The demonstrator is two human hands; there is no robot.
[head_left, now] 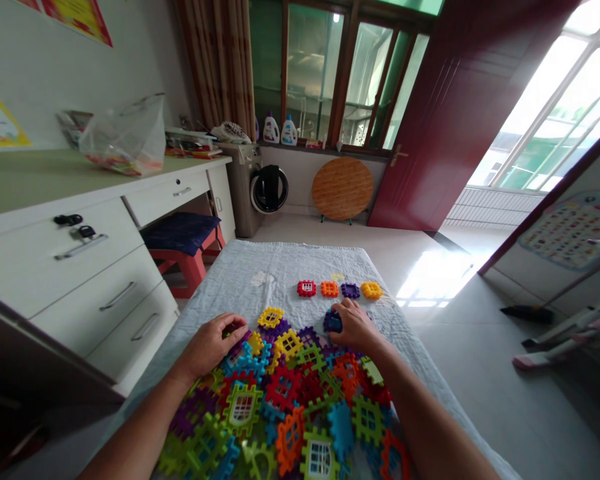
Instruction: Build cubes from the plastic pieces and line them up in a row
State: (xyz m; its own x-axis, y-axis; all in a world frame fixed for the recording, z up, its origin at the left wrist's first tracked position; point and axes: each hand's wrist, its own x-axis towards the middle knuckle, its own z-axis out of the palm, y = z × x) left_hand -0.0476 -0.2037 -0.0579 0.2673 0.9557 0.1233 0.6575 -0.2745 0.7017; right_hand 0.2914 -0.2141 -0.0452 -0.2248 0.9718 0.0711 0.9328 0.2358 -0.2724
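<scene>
Colourful notched plastic pieces form a pile (283,387) on the near half of the cloth-covered table. My left hand (213,343) rests at the pile's left edge with fingers curled; whatever lies under its fingertips is hidden. At the pile's far right edge, my right hand (353,327) has its fingers on a dark blue piece (333,321). Beyond that hand, a row holds a red piece (307,289), an orange piece (329,289), a purple piece (351,291) and a yellow piece (371,291). Another yellow piece (271,317) lies at the pile's far edge.
The table (280,263) has a pale cloth. To the left are a white desk (105,260) and a stool with a dark cushion (180,233). Farther back stand a washing machine (245,190), a round wooden board (343,189) and a red door (455,100).
</scene>
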